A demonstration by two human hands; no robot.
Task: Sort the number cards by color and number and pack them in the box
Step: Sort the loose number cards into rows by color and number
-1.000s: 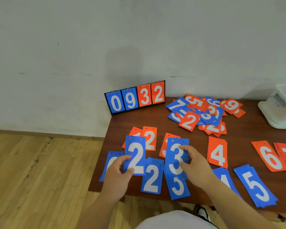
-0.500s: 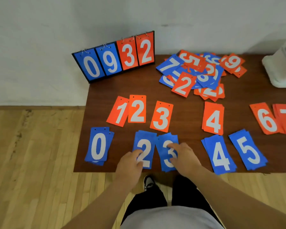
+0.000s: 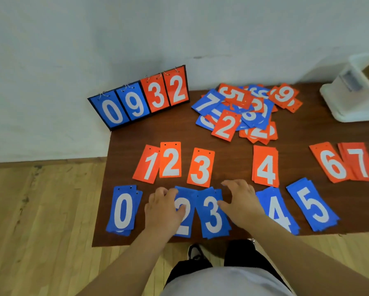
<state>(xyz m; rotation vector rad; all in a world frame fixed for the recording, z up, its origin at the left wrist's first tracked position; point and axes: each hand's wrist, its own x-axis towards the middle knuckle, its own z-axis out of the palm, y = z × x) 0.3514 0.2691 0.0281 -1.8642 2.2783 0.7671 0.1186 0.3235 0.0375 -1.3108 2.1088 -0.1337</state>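
Note:
Sorted piles lie in two rows on the brown table (image 3: 232,142). The orange row holds 1 (image 3: 147,165), 2 (image 3: 170,160), 3 (image 3: 200,167), 4 (image 3: 265,166), 6 (image 3: 331,165) and 7 (image 3: 359,161). The blue row at the front edge holds 0 (image 3: 122,211), 2 (image 3: 185,223), 3 (image 3: 212,214), 4 (image 3: 277,212) and 5 (image 3: 312,207). My left hand (image 3: 164,208) rests on the blue 2 pile. My right hand (image 3: 239,201) lies with fingers spread beside the blue 3 pile, its thumb touching that pile's edge. An unsorted heap of mixed cards (image 3: 243,110) sits at the back.
A flip scoreboard stand (image 3: 141,99) reading 0 9 3 2 stands at the table's back left corner. A white plastic box (image 3: 354,95) sits at the back right. A wall runs behind the table, and wooden floor lies to the left and below.
One second ago each hand held a blue card up, a 2 and a 3. Both cards now lie on their piles and my hands rest there.

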